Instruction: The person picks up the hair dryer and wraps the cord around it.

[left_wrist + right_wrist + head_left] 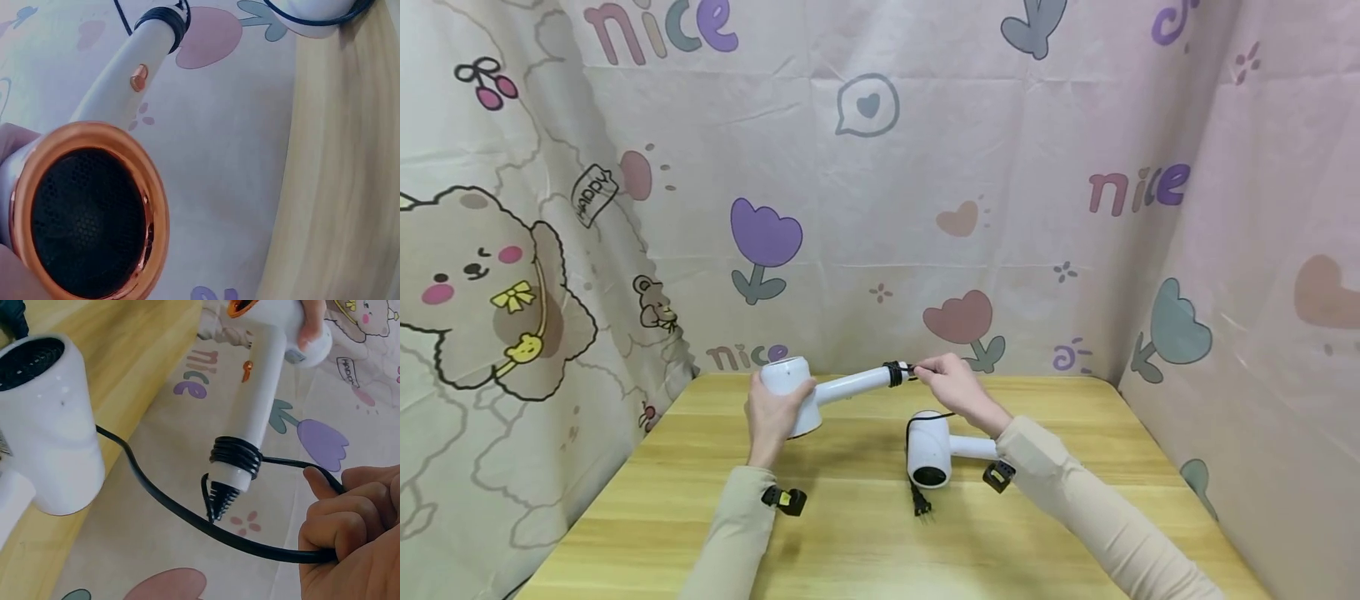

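A white hair dryer (853,386) is held above the table, its handle pointing right. My left hand (775,414) grips it round the barrel. In the left wrist view, a copper-coloured ring (159,206) frames its dark mesh end. Several turns of black cord (236,456) wrap the handle near its tip, beside a ribbed strain relief (222,499). To the right of that tip, my right hand (955,387) grips the cord in curled fingers. From this hand a length of cord (169,501) runs down behind a second white hair dryer (928,446).
That second dryer lies on the wooden table (850,533), its handle partly hidden by the right forearm. A black plug (920,504) lies beside it, near its dark round end. Printed curtains (880,183) surround the table at the back and sides.
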Tool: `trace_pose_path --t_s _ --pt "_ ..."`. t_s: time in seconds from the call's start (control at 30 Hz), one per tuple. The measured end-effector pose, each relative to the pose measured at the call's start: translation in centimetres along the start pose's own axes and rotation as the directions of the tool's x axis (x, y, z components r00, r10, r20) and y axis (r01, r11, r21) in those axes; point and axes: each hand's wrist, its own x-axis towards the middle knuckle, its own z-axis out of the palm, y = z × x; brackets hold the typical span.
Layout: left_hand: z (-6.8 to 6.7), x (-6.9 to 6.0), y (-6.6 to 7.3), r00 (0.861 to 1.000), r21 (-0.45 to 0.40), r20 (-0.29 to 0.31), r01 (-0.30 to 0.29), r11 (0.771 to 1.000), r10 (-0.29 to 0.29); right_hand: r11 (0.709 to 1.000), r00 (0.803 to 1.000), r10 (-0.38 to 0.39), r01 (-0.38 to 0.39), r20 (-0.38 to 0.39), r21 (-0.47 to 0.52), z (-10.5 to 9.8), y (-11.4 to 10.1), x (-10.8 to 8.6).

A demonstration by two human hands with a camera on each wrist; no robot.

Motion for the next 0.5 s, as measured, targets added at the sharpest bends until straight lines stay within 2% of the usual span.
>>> trace_pose_path --t_s 0.1,0.2,0.3,0.4,0.5 --pt "0.0 0.0 -0.2 0.999 -0.006 -0.038 0.010 1.000 -0.010 1.000 1.000 -0.016 0.016 0.006 -0.014 0.4 0.4 0.0" --pt "0.1 0.0 -0.5 0.997 -0.038 -0.069 0.035 0.999 -0.037 0.997 0.997 -0.068 0.069 0.038 -0.031 0.9 0.9 -0.1" --pt "0.2 0.1 -0.8 0.995 -0.104 -0.069 0.071 0.992 -0.078 0.992 0.991 -0.115 0.118 0.074 -0.043 1.2 1.4 -0.2" --pt "0.4 0.1 -0.8 0.990 -0.198 -0.040 0.122 0.972 -0.133 0.990 0.986 -0.131 0.136 0.102 -0.041 1.3 2.1 -0.4" --pt "0.5 0.3 -0.6 0.983 -0.319 -0.012 0.168 0.933 -0.181 0.992 0.980 -0.125 0.119 0.152 0.051 1.1 2.9 -0.5"
